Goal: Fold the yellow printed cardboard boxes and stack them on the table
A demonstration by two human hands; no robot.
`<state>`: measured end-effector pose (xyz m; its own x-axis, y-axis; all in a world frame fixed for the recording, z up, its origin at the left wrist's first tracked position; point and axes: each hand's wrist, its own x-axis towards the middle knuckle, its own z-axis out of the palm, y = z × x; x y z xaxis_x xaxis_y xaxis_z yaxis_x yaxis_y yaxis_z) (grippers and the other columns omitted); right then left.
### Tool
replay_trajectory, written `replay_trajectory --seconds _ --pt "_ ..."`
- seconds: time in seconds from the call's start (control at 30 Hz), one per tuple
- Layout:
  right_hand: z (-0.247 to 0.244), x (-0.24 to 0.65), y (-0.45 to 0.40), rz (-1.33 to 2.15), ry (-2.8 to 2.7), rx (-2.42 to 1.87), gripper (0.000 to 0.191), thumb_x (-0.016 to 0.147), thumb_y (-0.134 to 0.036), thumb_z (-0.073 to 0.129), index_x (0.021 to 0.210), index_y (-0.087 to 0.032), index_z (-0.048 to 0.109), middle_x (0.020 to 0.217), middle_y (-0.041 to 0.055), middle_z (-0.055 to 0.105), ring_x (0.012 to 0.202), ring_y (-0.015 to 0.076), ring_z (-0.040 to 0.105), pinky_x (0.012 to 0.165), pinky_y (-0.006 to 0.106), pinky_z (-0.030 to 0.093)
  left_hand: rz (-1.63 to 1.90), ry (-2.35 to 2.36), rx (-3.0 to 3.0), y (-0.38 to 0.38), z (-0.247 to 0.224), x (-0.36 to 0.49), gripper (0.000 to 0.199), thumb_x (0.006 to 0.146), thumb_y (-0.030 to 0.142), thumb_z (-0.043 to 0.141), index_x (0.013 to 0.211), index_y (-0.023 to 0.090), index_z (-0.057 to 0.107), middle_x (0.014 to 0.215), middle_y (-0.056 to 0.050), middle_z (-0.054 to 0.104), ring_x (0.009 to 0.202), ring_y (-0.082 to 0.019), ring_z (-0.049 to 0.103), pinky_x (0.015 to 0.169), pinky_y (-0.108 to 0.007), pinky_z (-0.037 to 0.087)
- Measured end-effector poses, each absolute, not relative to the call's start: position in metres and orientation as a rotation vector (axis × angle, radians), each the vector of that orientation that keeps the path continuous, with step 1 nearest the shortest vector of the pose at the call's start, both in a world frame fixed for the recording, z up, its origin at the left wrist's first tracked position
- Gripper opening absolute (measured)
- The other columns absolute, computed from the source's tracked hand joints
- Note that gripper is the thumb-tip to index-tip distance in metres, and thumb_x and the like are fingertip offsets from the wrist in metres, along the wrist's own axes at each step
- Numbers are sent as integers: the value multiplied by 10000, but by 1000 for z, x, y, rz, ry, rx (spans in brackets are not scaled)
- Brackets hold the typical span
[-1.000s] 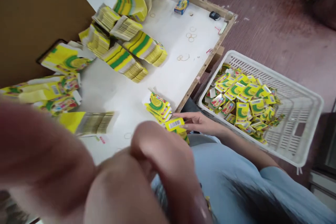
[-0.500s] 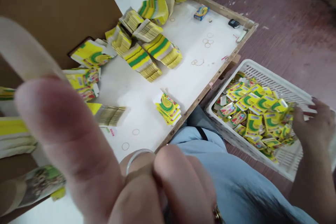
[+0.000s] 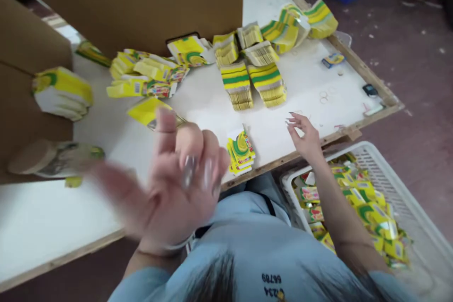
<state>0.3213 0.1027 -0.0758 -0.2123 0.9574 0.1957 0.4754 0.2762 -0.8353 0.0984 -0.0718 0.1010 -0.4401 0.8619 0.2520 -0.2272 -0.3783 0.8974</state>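
Observation:
My left hand (image 3: 184,184) hangs in front of the table, palm toward me, its thumb blurred and held apart. The other fingers are partly bent and nothing shows in them. Just behind it lie a fanned yellow packet stack (image 3: 146,112), partly hidden, and a small pile of yellow-green printed cartons (image 3: 241,148) near the table edge. Over the right part of the white table (image 3: 212,125) is my right hand (image 3: 304,137), empty, with fingers loosely spread. The forearm crosses a white plastic basket (image 3: 417,212) of small yellow cartons (image 3: 378,217).
Bundles of flat yellow-green cartons (image 3: 235,82) stand along the back. Loose yellow cartons (image 3: 152,73) lie farther left beside cardboard panels (image 3: 141,0). A jar-like container (image 3: 53,158) is at left. A blue box (image 3: 332,60) and a dark object (image 3: 370,90) are near the right edge.
My right hand has gone from the basket to above the table. My left hand has dropped away from close to the camera. The view has swung so more of the table's left side shows.

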Motion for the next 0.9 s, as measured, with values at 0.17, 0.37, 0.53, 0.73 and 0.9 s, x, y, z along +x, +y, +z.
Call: replay_trajectory --seconds 0.17,0.37,0.53,0.73,0.9 --pt "-85 262 110 1040 -2205 -1467 590 912 -747 561 1135 -201 581 745 36 690 696 230 680 699 342 515 1976 1377 837 -26 -10 53 457 879 507 755 754 235 410 598 70 420 530 -100 440 500 -222 384" --pt "-102 218 75 978 -2555 -1647 474 881 -712 655 874 -249 553 851 82 716 818 263 675 701 324 415 1541 1877 813 -43 -100 54 369 941 453 640 741 226 429 605 70 449 537 -100 419 548 -248 352" --pt "-109 233 59 1189 -1921 -1349 471 907 -676 617 742 -262 465 638 -35 507 611 166 480 634 300 383 1324 1961 1069 -51 -97 54 237 924 396 671 904 214 519 800 18 556 714 -137 518 588 -245 374" --pt "-102 222 16 1277 -1548 -1205 439 911 -674 606 1005 -259 494 862 2 606 759 177 595 715 314 518 1000 1635 1634 -51 -89 67 274 1040 336 488 802 208 529 761 -19 581 712 -174 548 686 -304 450" --pt "-97 204 -1 1277 -1360 -1234 484 936 -644 597 1183 -254 449 872 3 612 794 191 633 770 332 550 930 1547 2001 -58 -87 75 280 1070 278 438 831 204 566 854 -72 624 834 -226 608 778 -357 510"
